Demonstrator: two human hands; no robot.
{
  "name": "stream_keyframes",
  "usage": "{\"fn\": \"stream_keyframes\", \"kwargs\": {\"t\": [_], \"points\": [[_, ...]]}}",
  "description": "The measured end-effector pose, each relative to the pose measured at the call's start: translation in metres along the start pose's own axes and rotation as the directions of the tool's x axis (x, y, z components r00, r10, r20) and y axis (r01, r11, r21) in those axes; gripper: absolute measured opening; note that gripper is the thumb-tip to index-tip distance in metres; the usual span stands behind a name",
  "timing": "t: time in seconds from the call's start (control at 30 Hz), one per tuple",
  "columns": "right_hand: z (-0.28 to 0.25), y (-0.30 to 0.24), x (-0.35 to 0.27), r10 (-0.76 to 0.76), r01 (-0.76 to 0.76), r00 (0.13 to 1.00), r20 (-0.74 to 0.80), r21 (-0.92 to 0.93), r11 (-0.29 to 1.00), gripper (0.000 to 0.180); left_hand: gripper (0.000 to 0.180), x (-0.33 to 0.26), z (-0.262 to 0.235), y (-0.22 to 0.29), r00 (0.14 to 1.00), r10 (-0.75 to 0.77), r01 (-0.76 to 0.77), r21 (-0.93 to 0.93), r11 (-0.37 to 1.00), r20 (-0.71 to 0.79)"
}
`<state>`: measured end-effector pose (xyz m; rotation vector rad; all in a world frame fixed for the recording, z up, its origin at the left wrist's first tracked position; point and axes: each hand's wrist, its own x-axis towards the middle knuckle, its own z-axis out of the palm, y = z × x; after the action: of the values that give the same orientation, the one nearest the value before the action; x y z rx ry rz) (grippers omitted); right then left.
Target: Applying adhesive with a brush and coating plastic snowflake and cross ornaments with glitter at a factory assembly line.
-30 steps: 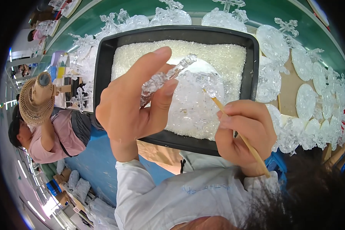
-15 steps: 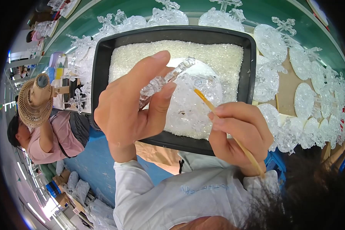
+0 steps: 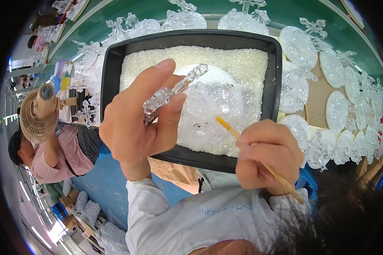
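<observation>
My left hand (image 3: 136,121) pinches a clear, faceted ornament (image 3: 161,98), tilted with its slim end up to the right; its full shape is partly hidden by my fingers. In my right hand (image 3: 270,155) is a thin wooden brush (image 3: 266,167) with a yellow-orange tip, pointing up and left and apart from the ornament. Beneath both hands, a round clear piece (image 3: 204,110) with a whitish top edge rests on clear granules (image 3: 157,55) in a black tray (image 3: 191,37).
Several clear round plaques with crosses (image 3: 299,46) stand around the tray on a green-edged table (image 3: 225,9). At the left are a beige fan (image 3: 40,112) and a person in a pink top (image 3: 61,155). Bags and boxes (image 3: 87,212) lie on the blue floor (image 3: 102,182).
My left hand has shifted slightly left with the ornament. The brush in my right hand has drawn down, and its tip is farther from the ornament.
</observation>
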<state>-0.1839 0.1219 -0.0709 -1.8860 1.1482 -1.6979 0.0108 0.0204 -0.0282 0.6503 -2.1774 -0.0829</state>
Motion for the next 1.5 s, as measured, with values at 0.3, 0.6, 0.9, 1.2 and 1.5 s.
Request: {"fn": "stream_keyframes", "kwargs": {"t": [0.3,0.6,0.9,1.2,1.5], "points": [[0.000,0.003,-0.002,-0.069,0.072,0.997,-0.043,0.088,0.993,0.020,0.042,-0.001,0.002,-0.004,0.999,0.006,-0.006,-0.014,1.000,-0.054],[0.007,0.009,0.004,-0.140,0.141,0.990,-0.015,0.192,0.971,0.022,0.038,-0.004,0.005,-0.004,0.994,-0.028,0.023,-0.047,0.999,-0.107],[0.002,0.007,0.001,-0.098,0.099,0.995,-0.011,0.166,0.981,0.030,0.038,-0.003,0.004,-0.006,0.995,-0.011,0.006,-0.050,0.999,-0.097],[-0.003,0.005,-0.001,-0.029,0.029,1.000,0.001,0.114,0.993,0.023,0.043,-0.002,0.000,-0.004,0.998,-0.006,0.005,-0.011,1.000,-0.061],[-0.004,0.009,-0.004,0.004,0.020,0.995,-0.103,0.231,0.973,0.026,0.034,-0.002,0.004,-0.009,0.984,0.032,-0.045,-0.070,0.997,-0.176]]}}
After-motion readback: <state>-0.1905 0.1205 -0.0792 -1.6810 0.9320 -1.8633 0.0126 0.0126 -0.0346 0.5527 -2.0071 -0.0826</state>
